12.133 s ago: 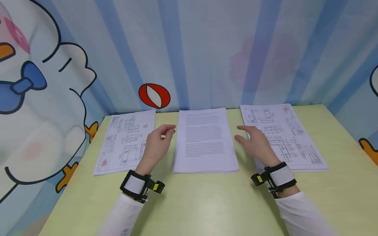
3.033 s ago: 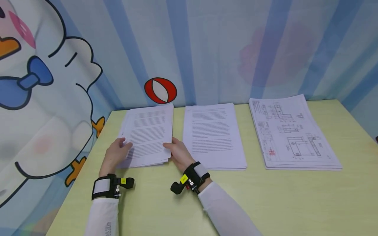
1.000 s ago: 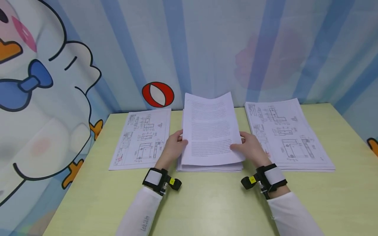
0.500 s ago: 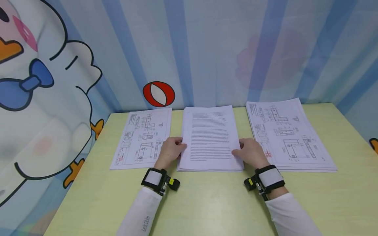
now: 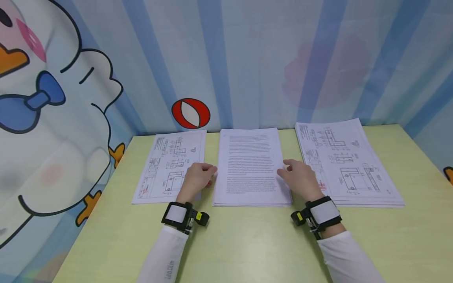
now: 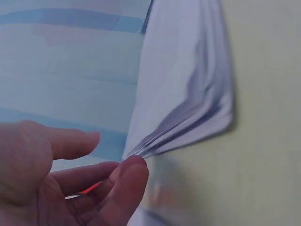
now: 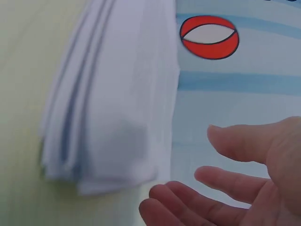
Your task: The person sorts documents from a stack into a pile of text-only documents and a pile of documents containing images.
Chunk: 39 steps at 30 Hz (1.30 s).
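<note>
A stack of text-printed paper point(image 5: 251, 165) lies flat in the middle of the table, its lower edges slightly uneven. My left hand point(image 5: 197, 179) is just off its left edge, over the drawing stack on that side; in the left wrist view its thumb and fingers point(image 6: 129, 183) are parted and hold nothing. At the right edge is my right hand point(image 5: 301, 179), thumb tip above the paper's margin. The right wrist view shows its thumb point(image 7: 240, 141) apart from the fingers, with no paper between. Whether its fingertips touch the stack I cannot tell.
Technical drawings with red stamps lie on both sides: a left stack point(image 5: 150, 169) and a thicker right stack point(image 5: 354, 157). All rest on a pale yellow-green table point(image 5: 255, 243). A striped blue cloth backdrop point(image 5: 247, 78) hangs directly behind its far edge.
The text sheets, held raised over the middle a second ago, now lie flat there. Both hands have let go, the left drawing back leftward. Earlier, they handled text sheets on the left stack.
</note>
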Available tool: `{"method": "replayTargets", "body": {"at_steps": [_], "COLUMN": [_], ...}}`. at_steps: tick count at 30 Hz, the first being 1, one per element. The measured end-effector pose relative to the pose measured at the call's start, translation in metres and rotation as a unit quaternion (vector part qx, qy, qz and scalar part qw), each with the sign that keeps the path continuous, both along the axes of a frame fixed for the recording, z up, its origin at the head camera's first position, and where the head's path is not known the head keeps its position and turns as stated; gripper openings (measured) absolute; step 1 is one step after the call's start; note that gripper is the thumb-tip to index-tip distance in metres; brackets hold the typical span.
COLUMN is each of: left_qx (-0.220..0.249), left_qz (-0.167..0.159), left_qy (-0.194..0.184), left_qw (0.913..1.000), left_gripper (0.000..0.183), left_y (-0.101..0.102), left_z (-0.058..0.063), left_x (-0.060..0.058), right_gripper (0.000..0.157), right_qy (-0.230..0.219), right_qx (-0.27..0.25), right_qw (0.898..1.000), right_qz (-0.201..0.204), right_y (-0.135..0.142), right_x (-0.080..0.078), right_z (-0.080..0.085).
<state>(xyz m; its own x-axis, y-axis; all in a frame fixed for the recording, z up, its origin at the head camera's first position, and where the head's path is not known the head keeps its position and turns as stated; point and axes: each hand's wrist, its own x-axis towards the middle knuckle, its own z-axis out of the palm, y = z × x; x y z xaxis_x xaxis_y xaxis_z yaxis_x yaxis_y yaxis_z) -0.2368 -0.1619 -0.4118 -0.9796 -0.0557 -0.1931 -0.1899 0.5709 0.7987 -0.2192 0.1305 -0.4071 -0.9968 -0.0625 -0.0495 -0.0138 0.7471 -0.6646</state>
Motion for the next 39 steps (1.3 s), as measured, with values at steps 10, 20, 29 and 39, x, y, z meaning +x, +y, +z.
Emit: {"method": "replayTargets", "body": {"at_steps": [10,20,29,39], "left_qx": [-0.056,-0.224,-0.230,-0.154], "left_qz": [0.042,0.088,0.104,0.113], "left_qy": [0.121,0.189,0.090,-0.040], "left_qw": [0.9902,0.9519,0.9634,0.9808], "left_gripper": [0.044,0.058,0.075,0.076], "left_y": [-0.067,-0.160,-0.197,-0.180], "left_z": [-0.010,-0.072,-0.071,-0.023], "left_x": [-0.021,-0.041,-0.026,0.004], "right_gripper": [0.039,0.045,0.049,0.053], "right_qy": [0.114,0.101,0.028,0.016], "right_qx": [-0.105,-0.178,-0.226,-0.210], "right_qw": [0.988,0.977,0.970,0.971], "right_qz": [0.012,0.059,0.082,0.112], "right_y": [-0.039,-0.087,-0.143,-0.186], "right_x": [0.000,-0.002,0.000,0.003], "right_z": [0.019,0.013,0.002,-0.007]}}
